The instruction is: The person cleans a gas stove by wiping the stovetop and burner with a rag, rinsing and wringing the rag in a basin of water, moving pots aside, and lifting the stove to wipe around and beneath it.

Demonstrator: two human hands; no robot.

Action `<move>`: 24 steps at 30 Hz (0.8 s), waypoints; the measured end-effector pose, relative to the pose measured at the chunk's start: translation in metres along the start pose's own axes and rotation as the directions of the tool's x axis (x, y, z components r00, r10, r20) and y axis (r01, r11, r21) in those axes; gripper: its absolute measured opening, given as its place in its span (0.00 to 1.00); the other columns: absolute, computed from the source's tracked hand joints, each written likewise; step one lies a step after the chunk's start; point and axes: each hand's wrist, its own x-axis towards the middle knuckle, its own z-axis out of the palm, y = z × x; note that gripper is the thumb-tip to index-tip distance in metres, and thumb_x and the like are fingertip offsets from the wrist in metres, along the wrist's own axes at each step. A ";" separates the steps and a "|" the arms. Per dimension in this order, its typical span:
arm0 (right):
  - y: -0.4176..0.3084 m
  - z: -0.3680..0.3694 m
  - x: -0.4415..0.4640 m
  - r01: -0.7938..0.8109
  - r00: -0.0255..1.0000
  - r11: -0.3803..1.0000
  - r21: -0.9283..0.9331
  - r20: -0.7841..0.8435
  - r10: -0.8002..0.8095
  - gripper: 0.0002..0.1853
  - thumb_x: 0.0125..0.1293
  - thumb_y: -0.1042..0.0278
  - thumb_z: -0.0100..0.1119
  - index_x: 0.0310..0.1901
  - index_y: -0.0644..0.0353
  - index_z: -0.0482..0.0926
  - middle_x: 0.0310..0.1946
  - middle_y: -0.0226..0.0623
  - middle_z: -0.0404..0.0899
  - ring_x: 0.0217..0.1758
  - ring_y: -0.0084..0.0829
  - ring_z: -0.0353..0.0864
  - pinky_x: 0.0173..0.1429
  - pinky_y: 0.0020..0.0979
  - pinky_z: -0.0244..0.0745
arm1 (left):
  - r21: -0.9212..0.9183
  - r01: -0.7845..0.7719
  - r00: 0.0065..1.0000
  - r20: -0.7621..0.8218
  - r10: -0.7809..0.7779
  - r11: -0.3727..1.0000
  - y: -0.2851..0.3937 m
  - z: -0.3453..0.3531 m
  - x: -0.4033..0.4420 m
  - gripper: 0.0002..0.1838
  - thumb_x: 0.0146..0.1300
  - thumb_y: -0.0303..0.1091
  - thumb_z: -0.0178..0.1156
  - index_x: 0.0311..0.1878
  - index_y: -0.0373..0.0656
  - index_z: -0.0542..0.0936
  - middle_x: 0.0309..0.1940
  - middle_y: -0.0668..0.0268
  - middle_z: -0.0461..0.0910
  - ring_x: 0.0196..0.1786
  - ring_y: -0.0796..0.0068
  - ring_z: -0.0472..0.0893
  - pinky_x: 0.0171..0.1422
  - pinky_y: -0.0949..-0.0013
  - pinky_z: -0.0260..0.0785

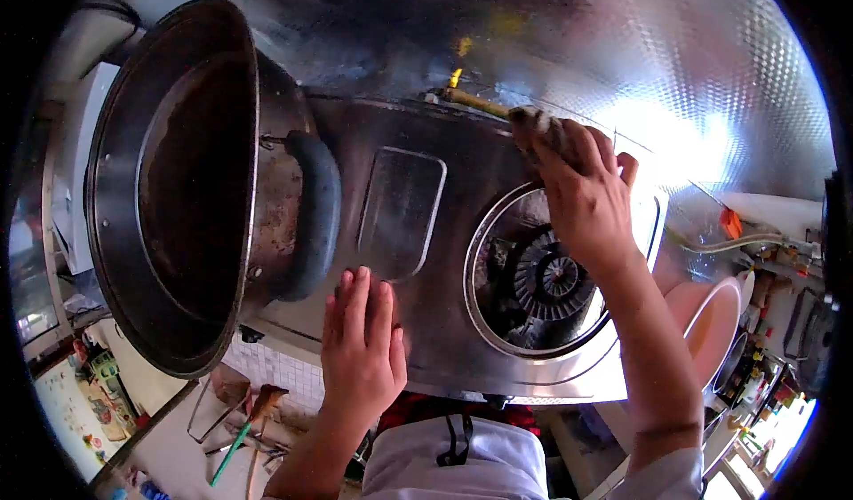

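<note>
In the head view my right hand [586, 194] is closed around a crumpled grey-brown rag [538, 131] at the back edge of the gas stove [426, 313]. The rag is near a yellow gas pipe [480, 102], and my palm hides part of it. Below that hand sits the round burner [558, 273], its ring uncovered. My left hand [362, 345] rests with fingers stretched out on the stove's front part, beside a recessed rectangular panel [402, 211]. Nothing shows in it. A large dark pan [200, 180] with a thick grey handle [314, 216] stands tilted at its left.
Shiny foil-like sheeting [657, 47] covers the wall behind the stove. At the right are a pink basin [711, 327] and a hose [737, 244] with an orange piece [730, 223]. A green-handled tool [233, 451] lies low at the left.
</note>
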 end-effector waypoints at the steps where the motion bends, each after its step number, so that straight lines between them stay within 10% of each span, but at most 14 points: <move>1: -0.004 0.003 0.001 -0.012 1.000 1.000 -0.005 0.013 0.012 0.24 0.68 0.67 0.61 0.66 0.45 0.82 0.68 0.39 0.73 0.73 0.43 0.68 0.65 0.52 0.60 | 0.002 0.006 1.000 -0.003 -0.006 1.000 0.000 0.000 -0.001 0.30 0.70 0.36 0.55 0.74 0.36 0.71 0.78 0.43 0.62 0.81 0.39 0.61 0.82 0.39 0.54; 7: -0.079 0.041 0.057 0.153 0.986 0.983 0.097 -0.084 -0.145 0.23 0.64 0.68 0.58 0.61 0.46 0.85 0.62 0.37 0.74 0.70 0.40 0.68 0.64 0.53 0.62 | 0.040 0.006 1.000 -0.007 -0.006 0.999 0.005 0.000 0.001 0.31 0.69 0.35 0.56 0.74 0.34 0.70 0.78 0.42 0.61 0.80 0.39 0.62 0.82 0.39 0.55; 14: 0.003 0.001 -0.007 -0.022 1.000 0.999 -0.039 -0.012 0.021 0.28 0.65 0.68 0.57 0.69 0.46 0.79 0.65 0.35 0.73 0.71 0.40 0.68 0.67 0.55 0.62 | 0.031 0.006 1.000 0.009 -0.007 1.000 0.003 -0.001 0.000 0.31 0.69 0.34 0.56 0.75 0.35 0.70 0.79 0.42 0.60 0.81 0.39 0.60 0.82 0.39 0.53; 24: -0.112 0.082 0.093 0.351 0.921 0.891 0.287 -0.278 -0.274 0.25 0.69 0.64 0.51 0.66 0.61 0.80 0.71 0.48 0.69 0.76 0.51 0.64 0.76 0.52 0.59 | 0.081 0.034 0.999 0.028 -0.036 0.996 0.009 0.000 -0.001 0.32 0.68 0.36 0.57 0.74 0.34 0.70 0.78 0.42 0.60 0.81 0.38 0.61 0.82 0.40 0.55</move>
